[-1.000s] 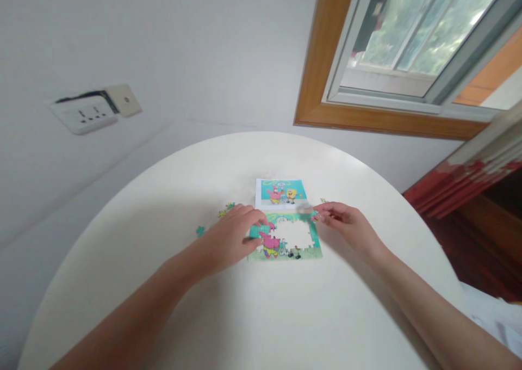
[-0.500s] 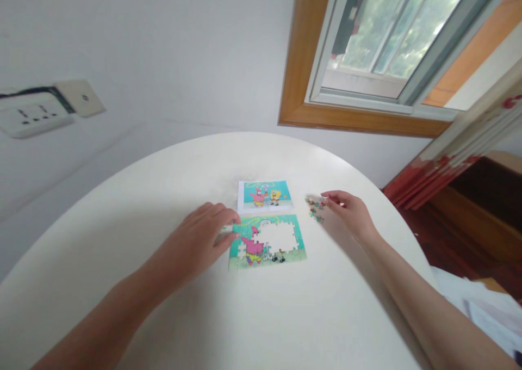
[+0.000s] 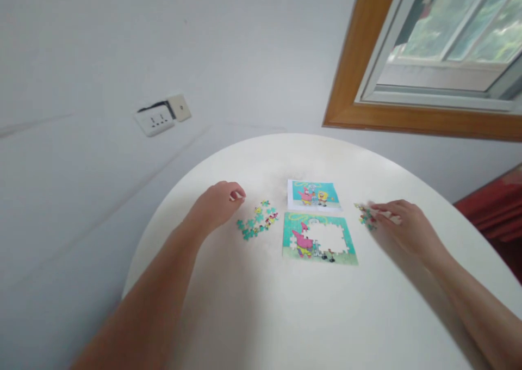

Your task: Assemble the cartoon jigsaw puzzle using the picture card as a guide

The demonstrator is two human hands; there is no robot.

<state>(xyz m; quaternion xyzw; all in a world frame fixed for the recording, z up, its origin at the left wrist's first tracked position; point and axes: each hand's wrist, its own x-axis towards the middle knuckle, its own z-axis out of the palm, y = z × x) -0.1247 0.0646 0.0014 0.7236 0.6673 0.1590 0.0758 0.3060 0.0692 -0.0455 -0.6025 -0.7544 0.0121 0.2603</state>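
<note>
A partly built cartoon jigsaw puzzle (image 3: 319, 238) lies on the round white table (image 3: 285, 315), with a white gap in its middle. Behind it lies a small reference picture (image 3: 313, 194). My left hand (image 3: 216, 207) rests left of a scatter of several loose teal pieces (image 3: 256, 223), its fingers curled in; whether they hold anything I cannot make out. My right hand (image 3: 402, 223) sits at the puzzle's right, fingertips pressed together on a few loose pieces (image 3: 366, 216).
A white wall with a socket plate (image 3: 157, 118) rises behind the table. A wood-framed window (image 3: 428, 65) is at the upper right, with a red curtain (image 3: 499, 207) below it.
My left hand left the puzzle's left edge and moved further left, uncovering the loose pieces. My right hand stays on the pieces at the right. The view swung left.
</note>
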